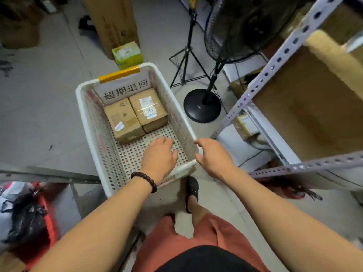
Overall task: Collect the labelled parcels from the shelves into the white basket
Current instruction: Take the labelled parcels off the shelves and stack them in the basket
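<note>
Head cam: two labelled cardboard parcels, the left parcel (pixel 122 119) and the right parcel (pixel 148 107), sit side by side and touching at the far end of the white basket (pixel 94 124), right under the paper sign. My guess is they're packed tight up there so the near half of the perforated floor is free for more.

The left hand (pixel 159 156), with a bead bracelet (pixel 145 180) on the wrist, hangs palm-down over that bare stretch, fingers loose and apart, holding nothing. The right hand (pixel 213 158) is at the near right corner of the rim, fingers spread, also empty. Can't tell if it's actually touching the rim. The metal shelving (pixel 275 61) stands just to the right, so that's probably where the next parcel comes from.
</note>
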